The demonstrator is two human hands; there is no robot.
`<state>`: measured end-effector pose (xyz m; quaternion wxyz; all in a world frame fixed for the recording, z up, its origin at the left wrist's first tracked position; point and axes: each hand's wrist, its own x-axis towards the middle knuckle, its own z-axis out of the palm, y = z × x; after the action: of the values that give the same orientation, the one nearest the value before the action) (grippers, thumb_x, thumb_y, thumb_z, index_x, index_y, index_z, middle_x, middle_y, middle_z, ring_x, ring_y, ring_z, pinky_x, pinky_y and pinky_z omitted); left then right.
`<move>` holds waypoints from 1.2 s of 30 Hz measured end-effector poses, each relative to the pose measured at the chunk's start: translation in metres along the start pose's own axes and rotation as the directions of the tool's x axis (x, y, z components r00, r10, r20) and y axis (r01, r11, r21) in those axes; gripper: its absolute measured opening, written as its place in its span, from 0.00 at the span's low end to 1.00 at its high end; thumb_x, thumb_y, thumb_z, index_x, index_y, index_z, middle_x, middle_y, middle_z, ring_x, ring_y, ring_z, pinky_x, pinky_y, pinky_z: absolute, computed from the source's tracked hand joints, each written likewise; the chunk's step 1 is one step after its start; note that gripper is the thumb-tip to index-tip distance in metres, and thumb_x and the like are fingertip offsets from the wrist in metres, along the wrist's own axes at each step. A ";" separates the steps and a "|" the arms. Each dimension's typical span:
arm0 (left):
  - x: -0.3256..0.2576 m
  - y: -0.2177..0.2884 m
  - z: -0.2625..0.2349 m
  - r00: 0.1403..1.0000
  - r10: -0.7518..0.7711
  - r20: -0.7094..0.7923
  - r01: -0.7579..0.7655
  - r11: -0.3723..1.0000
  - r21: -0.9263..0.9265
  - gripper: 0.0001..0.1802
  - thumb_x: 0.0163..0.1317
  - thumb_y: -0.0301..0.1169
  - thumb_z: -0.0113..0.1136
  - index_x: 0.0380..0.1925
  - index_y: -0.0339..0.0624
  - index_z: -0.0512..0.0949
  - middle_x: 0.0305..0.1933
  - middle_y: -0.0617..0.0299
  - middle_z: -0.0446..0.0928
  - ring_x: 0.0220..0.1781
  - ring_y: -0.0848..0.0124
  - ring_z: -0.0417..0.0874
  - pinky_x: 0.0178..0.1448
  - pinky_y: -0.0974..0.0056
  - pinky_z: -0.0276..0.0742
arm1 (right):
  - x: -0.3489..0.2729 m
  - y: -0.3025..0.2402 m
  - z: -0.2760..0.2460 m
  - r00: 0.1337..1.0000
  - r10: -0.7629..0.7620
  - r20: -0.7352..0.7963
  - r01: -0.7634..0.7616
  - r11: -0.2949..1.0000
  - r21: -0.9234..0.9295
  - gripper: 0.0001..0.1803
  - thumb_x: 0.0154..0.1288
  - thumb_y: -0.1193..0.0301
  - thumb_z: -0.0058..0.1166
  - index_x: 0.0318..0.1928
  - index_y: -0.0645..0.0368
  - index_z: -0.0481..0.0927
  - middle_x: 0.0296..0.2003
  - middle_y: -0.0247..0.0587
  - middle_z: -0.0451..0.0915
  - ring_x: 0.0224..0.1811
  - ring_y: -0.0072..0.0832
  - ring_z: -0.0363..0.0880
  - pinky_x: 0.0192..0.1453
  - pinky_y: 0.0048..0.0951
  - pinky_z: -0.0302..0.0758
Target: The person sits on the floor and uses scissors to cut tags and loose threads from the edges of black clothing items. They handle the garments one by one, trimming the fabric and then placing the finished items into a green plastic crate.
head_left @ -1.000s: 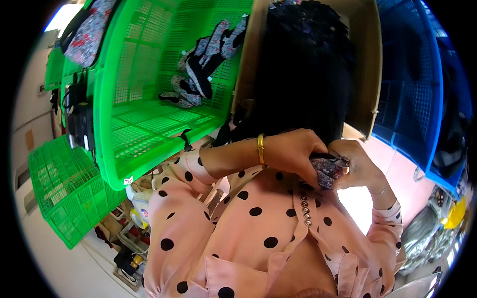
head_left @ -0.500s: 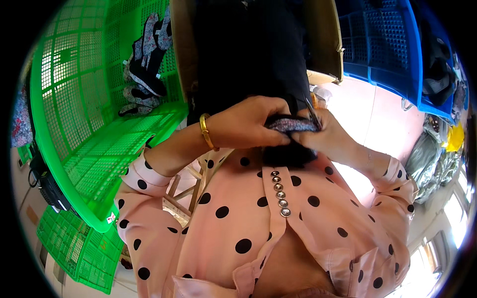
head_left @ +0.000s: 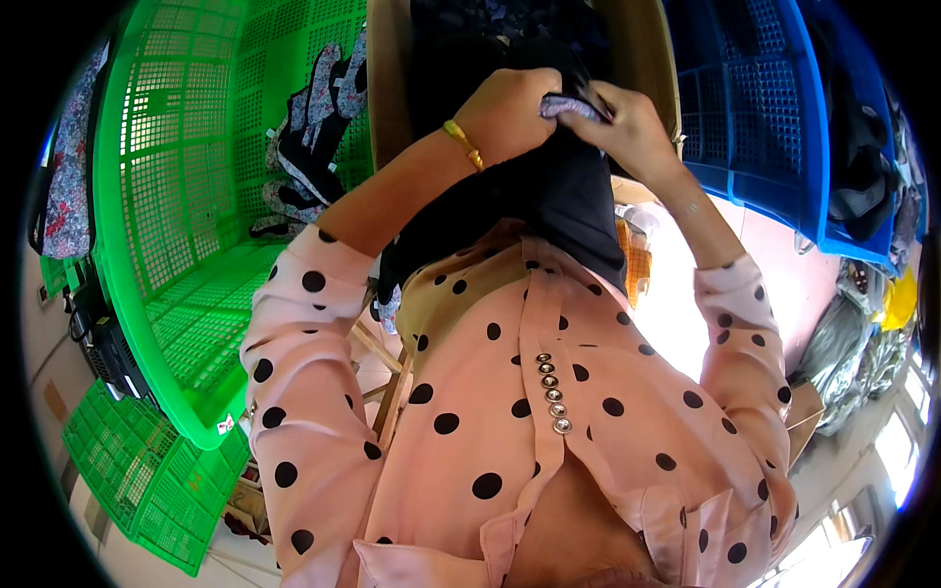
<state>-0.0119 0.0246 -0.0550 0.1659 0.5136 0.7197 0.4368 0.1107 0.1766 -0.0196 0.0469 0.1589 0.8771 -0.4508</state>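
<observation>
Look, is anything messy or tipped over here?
Yes. The big green crate is tipped on its side, with patterned clothes bunched loosely inside it. Both the left hand and the right hand pinch a small patterned cloth over a dark garment.

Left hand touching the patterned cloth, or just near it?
Touching. The head view shows the left hand closed over one end of the small patterned cloth, with no gap; the right hand pinches the other end.
</observation>
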 end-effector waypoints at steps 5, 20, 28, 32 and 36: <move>-0.011 0.013 -0.003 0.993 -0.044 0.112 0.053 0.996 -0.079 0.09 0.50 0.23 0.63 0.30 0.36 0.72 0.26 0.45 0.73 0.29 0.47 0.76 0.32 0.60 0.71 | -0.035 0.000 -0.015 0.942 -0.325 0.085 0.336 0.914 -0.227 0.32 0.40 0.61 0.77 0.48 0.60 0.80 0.41 0.43 0.80 0.35 0.35 0.81 0.42 0.28 0.78; -0.020 0.014 -0.038 0.967 0.094 0.235 -0.096 0.995 -0.002 0.28 0.45 0.22 0.71 0.48 0.39 0.71 0.49 0.52 0.73 0.46 0.54 0.77 0.52 0.58 0.75 | -0.017 0.015 -0.002 0.933 -0.354 -0.066 0.330 0.914 -0.236 0.19 0.51 0.60 0.70 0.36 0.57 0.78 0.30 0.40 0.74 0.27 0.35 0.76 0.32 0.30 0.74; 0.005 0.003 -0.020 0.971 0.229 -0.064 -0.217 0.964 0.152 0.22 0.47 0.18 0.64 0.44 0.37 0.71 0.40 0.49 0.72 0.46 0.48 0.75 0.52 0.53 0.72 | 0.008 0.015 -0.007 0.853 -0.460 -0.245 0.316 0.830 -0.459 0.14 0.52 0.65 0.67 0.32 0.57 0.75 0.28 0.44 0.74 0.29 0.43 0.78 0.33 0.38 0.76; 0.023 -0.002 -0.013 0.976 0.151 -0.157 -0.114 0.968 0.224 0.17 0.48 0.14 0.61 0.38 0.38 0.72 0.34 0.52 0.70 0.39 0.54 0.75 0.45 0.59 0.73 | 0.021 0.018 -0.003 0.855 -0.353 -0.380 0.179 0.888 -0.423 0.14 0.52 0.68 0.64 0.31 0.58 0.72 0.26 0.49 0.75 0.31 0.47 0.79 0.34 0.43 0.75; 0.022 0.017 -0.027 0.982 -0.189 -0.026 0.177 0.953 -0.246 0.12 0.53 0.18 0.64 0.38 0.39 0.76 0.35 0.59 0.76 0.35 0.70 0.78 0.40 0.69 0.75 | -0.005 0.008 -0.024 0.976 -0.056 -0.213 -0.005 0.962 -0.274 0.12 0.57 0.66 0.62 0.29 0.60 0.74 0.20 0.50 0.77 0.28 0.47 0.80 0.33 0.42 0.75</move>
<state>-0.0301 0.0334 -0.0213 0.2496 0.4096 0.7092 0.5167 0.1197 0.1992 -0.0109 -0.0340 0.1881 0.9327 -0.3059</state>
